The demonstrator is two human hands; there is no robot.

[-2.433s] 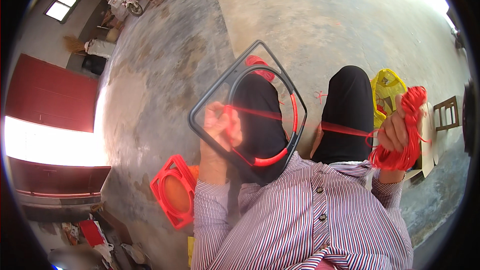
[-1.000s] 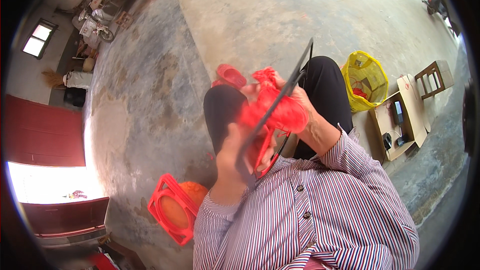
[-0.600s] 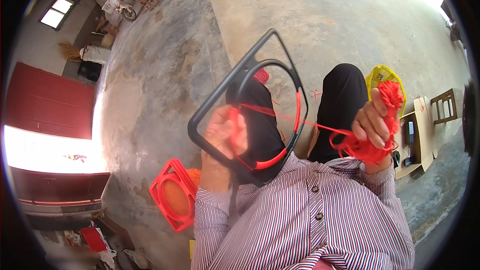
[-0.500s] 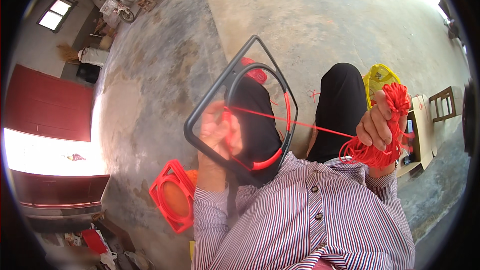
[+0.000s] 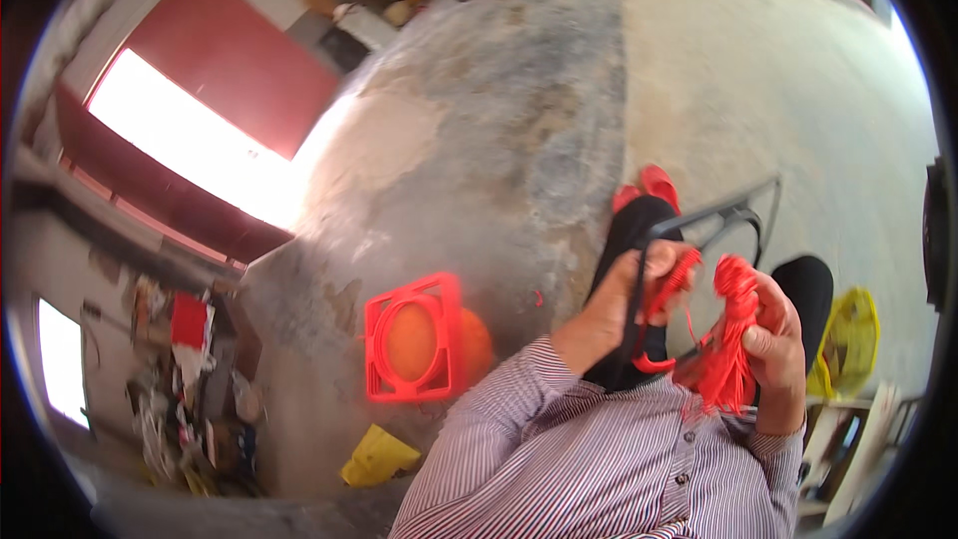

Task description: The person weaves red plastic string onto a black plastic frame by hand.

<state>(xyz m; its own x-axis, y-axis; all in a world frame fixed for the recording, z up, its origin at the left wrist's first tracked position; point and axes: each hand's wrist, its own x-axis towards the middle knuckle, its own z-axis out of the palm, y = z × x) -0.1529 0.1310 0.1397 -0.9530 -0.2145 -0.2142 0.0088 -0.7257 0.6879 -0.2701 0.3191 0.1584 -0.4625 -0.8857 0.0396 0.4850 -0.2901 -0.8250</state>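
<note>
My left hand (image 5: 621,291) is closed on a black square frame (image 5: 704,215) with a round ring inside it, held tilted over my lap. Red cord is wrapped round parts of the ring; some of it (image 5: 677,281) bunches by my left fingers. A thick hank of red cord (image 5: 736,334) hangs from my right hand (image 5: 780,339), whose fingers are closed round it. Both hands are close together, the hank just right of the frame. Motion blurs the frame's far corner, and my left hand hides part of the ring.
A red plastic frame (image 5: 451,314) with a round opening lies at my left, an orange round thing (image 5: 479,347) beside it. Nearby is a yellow piece (image 5: 379,456). On the right are a yellow basket or bag (image 5: 850,334) and an open cardboard box (image 5: 873,449).
My view has swung to the left. The frame has turned nearly edge-on, and my right hand has brought the cord hank close to it. The taut cord between them no longer shows.
</note>
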